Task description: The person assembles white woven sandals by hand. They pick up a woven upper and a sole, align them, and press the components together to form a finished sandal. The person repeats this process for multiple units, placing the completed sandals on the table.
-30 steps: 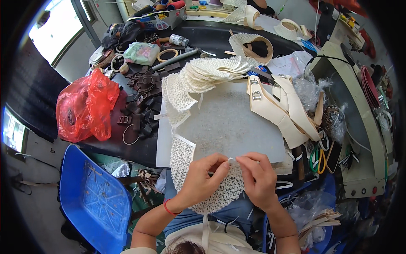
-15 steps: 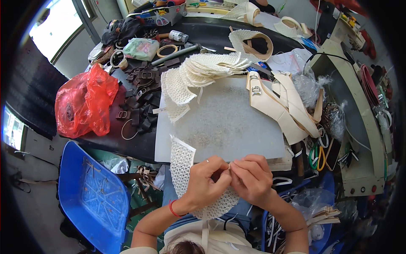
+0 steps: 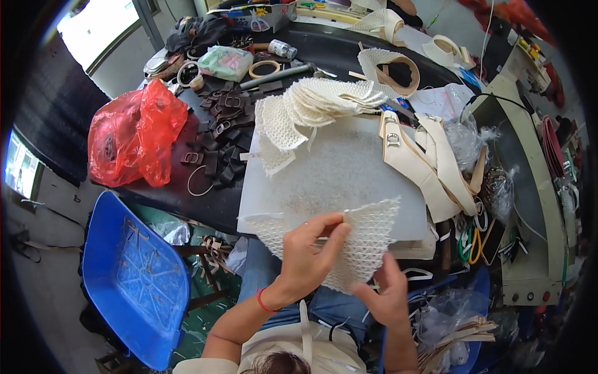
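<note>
My left hand (image 3: 314, 254) pinches the upper edge of a cream woven strap piece (image 3: 367, 234) between thumb and fingertips. The piece curves across the front edge of a grey-white work board (image 3: 330, 168), one end showing left of that hand, the other raised toward the right. My right hand (image 3: 386, 290) is beside the piece's lower right corner, thumb and fingers apart; it may touch the edge, blurred a little by motion. Toward the back of the board lies a fanned stack of similar woven pieces (image 3: 317, 103). Cream buckled straps (image 3: 423, 162) lie at the board's right side.
Left of the board are dark buckled straps (image 3: 221, 128) and a red plastic bag (image 3: 137, 137). A blue plastic tub (image 3: 137, 280) stands low at left; another blue bin (image 3: 476, 349) with scraps is at lower right. Scissors with coloured handles (image 3: 470, 243) lie near the right edge.
The woven piece has been turned up onto the board's front edge, its right end lifted. My right hand has left its pinch beside the left hand, moving down and opening. The view has shifted slightly.
</note>
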A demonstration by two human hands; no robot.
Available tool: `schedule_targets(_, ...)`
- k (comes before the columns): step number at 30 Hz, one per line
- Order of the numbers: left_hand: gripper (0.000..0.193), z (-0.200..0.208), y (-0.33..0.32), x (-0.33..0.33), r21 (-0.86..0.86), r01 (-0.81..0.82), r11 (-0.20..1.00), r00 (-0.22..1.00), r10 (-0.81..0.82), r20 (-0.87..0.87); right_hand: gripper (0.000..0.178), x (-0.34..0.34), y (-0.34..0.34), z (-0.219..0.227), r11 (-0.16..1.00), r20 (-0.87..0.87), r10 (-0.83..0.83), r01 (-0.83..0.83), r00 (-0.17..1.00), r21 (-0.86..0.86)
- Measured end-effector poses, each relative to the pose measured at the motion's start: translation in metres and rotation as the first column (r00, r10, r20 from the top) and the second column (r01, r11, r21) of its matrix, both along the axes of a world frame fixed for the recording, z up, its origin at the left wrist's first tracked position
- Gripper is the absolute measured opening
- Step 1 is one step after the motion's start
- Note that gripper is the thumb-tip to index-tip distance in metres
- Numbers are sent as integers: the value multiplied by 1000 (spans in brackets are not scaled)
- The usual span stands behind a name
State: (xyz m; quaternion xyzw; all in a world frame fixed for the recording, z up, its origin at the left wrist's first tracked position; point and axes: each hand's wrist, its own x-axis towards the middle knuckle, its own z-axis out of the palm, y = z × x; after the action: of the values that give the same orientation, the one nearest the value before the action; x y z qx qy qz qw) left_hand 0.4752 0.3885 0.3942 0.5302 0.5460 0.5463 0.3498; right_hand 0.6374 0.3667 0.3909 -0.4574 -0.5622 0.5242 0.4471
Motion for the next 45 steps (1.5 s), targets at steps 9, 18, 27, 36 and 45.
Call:
schedule_targets(9, 37, -1, -31, -51, -28, -351, 936, 817, 321, 479, 20, 1, 48, -1, 995, -172, -97, 92, 980, -40)
schedule_targets(18, 13, -27, -29, -46, -124, -100, 987, 794, 154, 588, 41, -87, 69, 17, 780, 488, 73, -354, 870, 516)
schedule_targets(27, 14, -21, -36, -77, -138, 30, 990, 814, 56, 578, 19, -101, 70, 13, 677, 433, 313, -518, 845, 522)
schedule_targets(36, 9, -14, -33, -68, -62, -129, 990, 935, 142, 325, 26, -97, 69, 25, 393, 579, 12, -536, 815, 747)
schedule_targets(45, 9, 8, -33, -64, 63, -151, 987, 977, 159, -142, 28, -87, 62, 30, 300, 636, 6, -608, 772, 735)
